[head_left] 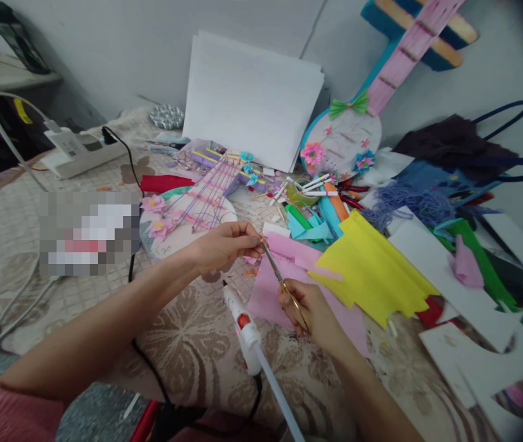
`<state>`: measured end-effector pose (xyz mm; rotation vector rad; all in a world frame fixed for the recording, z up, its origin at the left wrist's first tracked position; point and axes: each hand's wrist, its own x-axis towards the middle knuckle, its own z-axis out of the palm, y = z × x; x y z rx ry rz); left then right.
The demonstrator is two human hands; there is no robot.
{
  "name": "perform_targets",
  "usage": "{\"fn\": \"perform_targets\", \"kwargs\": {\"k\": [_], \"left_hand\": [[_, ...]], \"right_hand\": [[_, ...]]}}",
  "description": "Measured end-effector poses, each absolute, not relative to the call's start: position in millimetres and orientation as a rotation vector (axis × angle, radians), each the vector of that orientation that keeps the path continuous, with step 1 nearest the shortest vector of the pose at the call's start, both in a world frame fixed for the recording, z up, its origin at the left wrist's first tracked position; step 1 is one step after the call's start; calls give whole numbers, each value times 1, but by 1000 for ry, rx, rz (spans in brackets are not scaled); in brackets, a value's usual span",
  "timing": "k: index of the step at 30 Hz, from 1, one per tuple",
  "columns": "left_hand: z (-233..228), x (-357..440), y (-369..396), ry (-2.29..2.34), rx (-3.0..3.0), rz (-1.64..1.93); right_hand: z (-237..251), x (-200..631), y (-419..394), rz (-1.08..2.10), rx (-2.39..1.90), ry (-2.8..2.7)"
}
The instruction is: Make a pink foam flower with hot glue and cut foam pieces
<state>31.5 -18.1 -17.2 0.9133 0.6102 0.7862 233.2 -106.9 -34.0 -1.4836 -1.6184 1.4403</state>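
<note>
Scissors (274, 265) with gold-coloured handles are in my right hand (305, 307), its fingers closed round the loops. Their blades point up and away, reaching the fingertips of my left hand (231, 245). That hand is closed in a pinch on a tiny piece, perhaps orange, too small and covered to name. Beneath both hands lies pink paper (266, 288), partly under the right one. A white glue gun (245, 331) with a long glue stick in its back rests below them, nozzle pointing away. Just beyond my left hand is a paper instrument (206, 212) with pink flowers and purple strings.
Yellow paper (376, 270) and white cut sheets (455, 282) cover the right side. A decorated paper instrument (344, 138) and white boards (252, 98) lean on the wall. A power strip (84, 159) sits left; a black cord (133, 264) crosses the patterned tablecloth (188, 331).
</note>
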Motion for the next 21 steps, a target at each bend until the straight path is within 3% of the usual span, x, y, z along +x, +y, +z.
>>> {"fn": "perform_targets", "kwargs": {"k": [21], "left_hand": [[-14, 32, -20, 659, 964, 790]], "right_hand": [[-34, 233, -106, 1403, -1505, -1661]]}}
